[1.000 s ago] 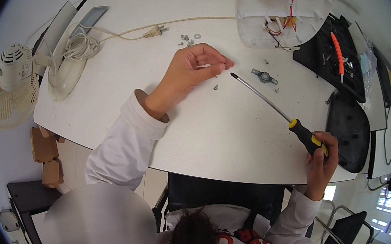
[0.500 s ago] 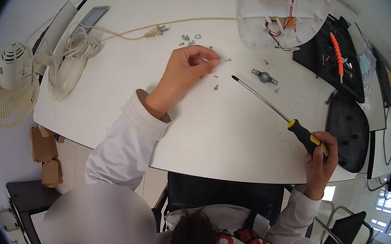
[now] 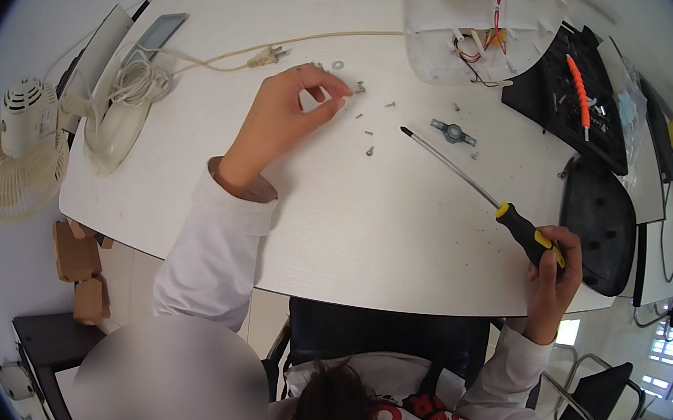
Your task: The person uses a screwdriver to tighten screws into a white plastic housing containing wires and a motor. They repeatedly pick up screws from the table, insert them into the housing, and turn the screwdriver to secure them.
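Observation:
My left hand (image 3: 290, 106) hovers low over the white table, thumb and index finger curved and slightly apart. Their tips are beside a small screw (image 3: 360, 87), and I see nothing held between them. A flat washer (image 3: 338, 64) lies just past the knuckles, where the hand partly covers other small metal parts. Several loose screws, one of them a short screw (image 3: 370, 151), lie nearer me. At the right front edge, my right hand (image 3: 558, 267) is wrapped round the black and yellow handle of a screwdriver (image 3: 467, 177). Its tip points away to the left, near a grey metal bracket (image 3: 454, 132).
An opened white housing (image 3: 444, 58) with red wires stands at the back right. Beside it are a black tool case (image 3: 540, 92) with an orange-handled tool (image 3: 579, 92) and a black cover (image 3: 599, 228). A white fan (image 3: 23, 156) and a corded plug (image 3: 265, 56) are at left.
My left hand has shifted left and away from me, uncovering a small screw on the table. The right hand and screwdriver have stayed in place.

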A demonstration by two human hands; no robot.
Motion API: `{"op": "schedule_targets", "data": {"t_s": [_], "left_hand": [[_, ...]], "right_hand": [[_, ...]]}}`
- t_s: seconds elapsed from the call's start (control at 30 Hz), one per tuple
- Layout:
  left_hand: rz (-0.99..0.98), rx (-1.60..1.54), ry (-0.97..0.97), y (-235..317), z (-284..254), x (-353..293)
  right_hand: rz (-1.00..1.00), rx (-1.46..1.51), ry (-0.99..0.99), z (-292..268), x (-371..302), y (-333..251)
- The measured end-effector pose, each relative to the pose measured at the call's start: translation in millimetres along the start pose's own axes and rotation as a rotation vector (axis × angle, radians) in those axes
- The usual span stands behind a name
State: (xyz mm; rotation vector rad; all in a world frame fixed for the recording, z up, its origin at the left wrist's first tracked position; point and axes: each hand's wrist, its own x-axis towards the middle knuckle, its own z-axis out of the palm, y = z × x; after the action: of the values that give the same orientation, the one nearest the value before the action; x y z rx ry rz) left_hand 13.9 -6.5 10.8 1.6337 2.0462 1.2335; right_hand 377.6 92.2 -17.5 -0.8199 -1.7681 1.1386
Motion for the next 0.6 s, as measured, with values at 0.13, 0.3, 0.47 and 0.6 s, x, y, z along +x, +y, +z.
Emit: {"op": "schedule_targets", "data": {"t_s": [0.13,0.3,0.47,0.6], "left_hand": [[0.14,0.302,0.075,-9,20,-8],[0.092,0.363,0.088,-3,31,-6],[0.126,0.314,0.076,-1,30,-6],[0.215,0.253,-0.02,-3,29,-5]], "right_hand": [[-0.003,-0.01,0.013,1,1,0],[-0.004,-0.014,0.019,1,0,1],[-0.002,-0.01,0.014,1,1,1],[0.002,-0.012,0.019,1,0,2]]}}
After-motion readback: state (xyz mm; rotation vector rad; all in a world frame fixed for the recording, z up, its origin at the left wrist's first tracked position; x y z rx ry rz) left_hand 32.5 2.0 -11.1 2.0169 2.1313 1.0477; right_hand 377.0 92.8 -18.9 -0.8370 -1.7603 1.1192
